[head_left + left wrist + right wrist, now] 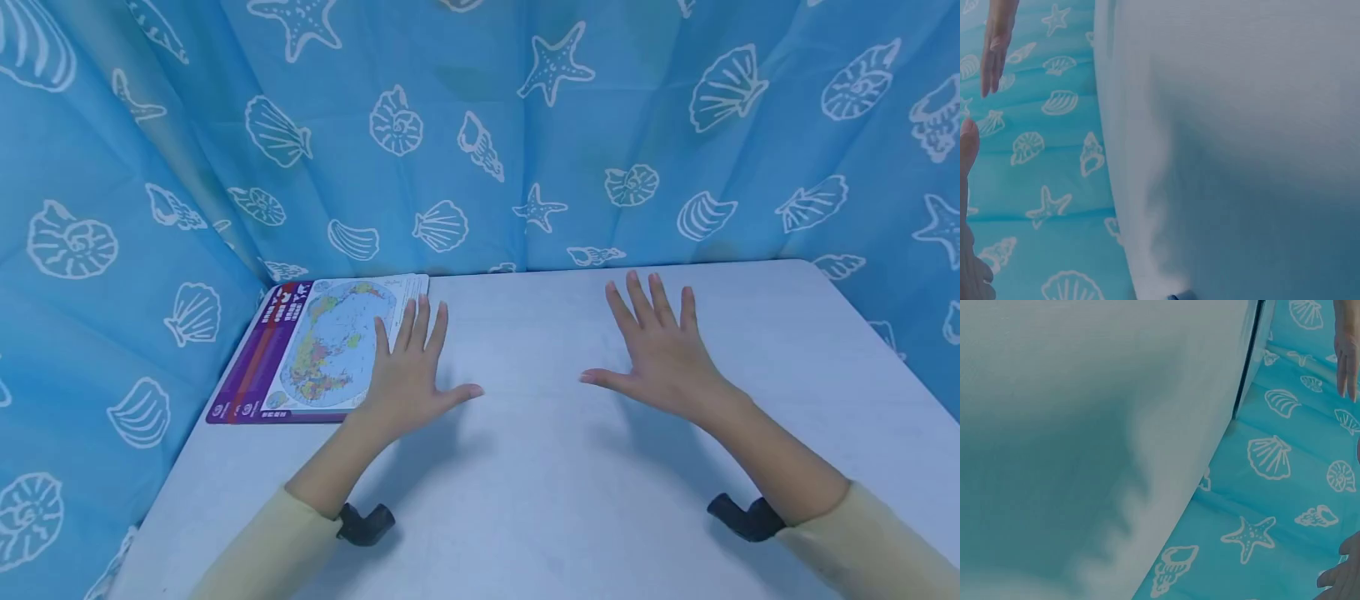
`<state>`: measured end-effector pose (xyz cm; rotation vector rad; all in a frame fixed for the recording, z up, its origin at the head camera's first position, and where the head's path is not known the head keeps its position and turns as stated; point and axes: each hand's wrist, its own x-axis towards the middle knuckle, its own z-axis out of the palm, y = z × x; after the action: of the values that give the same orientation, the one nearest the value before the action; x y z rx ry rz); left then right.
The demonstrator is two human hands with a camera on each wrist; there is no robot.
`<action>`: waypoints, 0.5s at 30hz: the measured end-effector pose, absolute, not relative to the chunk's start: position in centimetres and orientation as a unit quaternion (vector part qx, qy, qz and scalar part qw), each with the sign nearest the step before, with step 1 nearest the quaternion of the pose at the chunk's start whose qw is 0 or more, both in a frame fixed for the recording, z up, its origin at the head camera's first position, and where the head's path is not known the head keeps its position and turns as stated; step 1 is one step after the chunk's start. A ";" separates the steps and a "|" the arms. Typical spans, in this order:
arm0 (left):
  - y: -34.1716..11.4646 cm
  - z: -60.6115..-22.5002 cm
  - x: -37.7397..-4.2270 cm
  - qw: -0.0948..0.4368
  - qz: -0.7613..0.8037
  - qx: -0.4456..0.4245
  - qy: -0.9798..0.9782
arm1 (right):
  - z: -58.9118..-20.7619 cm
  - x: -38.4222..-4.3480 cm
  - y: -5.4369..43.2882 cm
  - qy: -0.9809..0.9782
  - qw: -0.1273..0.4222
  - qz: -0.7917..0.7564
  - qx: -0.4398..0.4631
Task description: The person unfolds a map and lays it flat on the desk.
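World map (341, 333) lies left of and partly behind the left grip (408, 379), spread apart.

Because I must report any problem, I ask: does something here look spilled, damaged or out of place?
I see nothing spilled or damaged. Perhaps odd: the world map, at the far left of the table, lies turned sideways as the person sees it.

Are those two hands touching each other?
Apart: the head view shows a strip of white tabletop between the left hand and the right hand.
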<state>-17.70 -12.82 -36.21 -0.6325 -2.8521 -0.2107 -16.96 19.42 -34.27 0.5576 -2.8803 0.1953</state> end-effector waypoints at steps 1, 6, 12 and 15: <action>-13.0 -36.2 -17.7 0.105 -0.072 -0.214 -0.969 | -34.2 -17.0 19.3 -0.975 0.100 0.063 0.188; -13.9 -36.6 -17.4 0.103 -0.079 -0.204 -0.970 | -34.0 -17.2 18.1 -0.976 0.097 0.049 0.188; -14.6 -36.9 -17.0 0.097 -0.084 -0.188 -0.974 | -33.8 -17.4 16.7 -0.974 0.098 0.041 0.202; -15.0 -37.0 -17.0 0.091 -0.087 -0.184 -0.975 | -33.6 -17.4 16.1 -0.972 0.100 0.043 0.208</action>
<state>-16.99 -15.01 -36.99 -0.5476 -2.8969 -0.2573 -17.43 16.13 -33.59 0.6146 -2.8731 0.1270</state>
